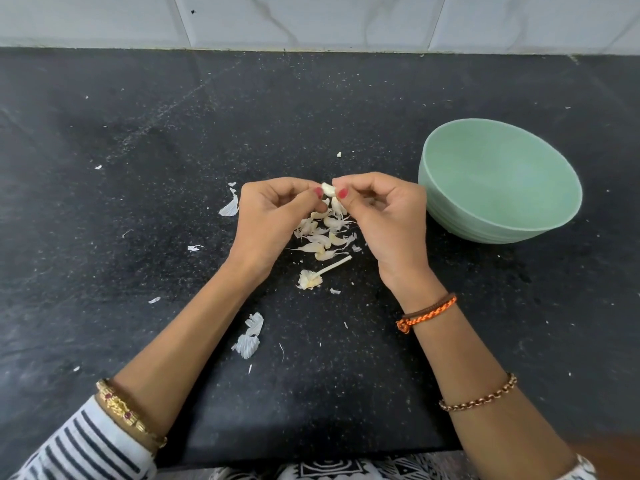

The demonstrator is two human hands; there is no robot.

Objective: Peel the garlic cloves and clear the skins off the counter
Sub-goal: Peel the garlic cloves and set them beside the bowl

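Nearest us, papery skins (247,342) lie loose on the black worktop (104,209); we judge that a sweep of a sleeve or a breath could scatter them wider and make clearing harder. Beyond them sit the bare garlic stem (313,277) and a heap of unpeeled cloves (323,233). Just above the heap, our left hand (270,220) and right hand (384,216) both pinch one garlic clove (328,189) between thumb and fingertips. If the skin tears suddenly, the slick clove may slip and drop among the unpeeled ones. The green bowl (498,181) stands to the right, apparently empty.
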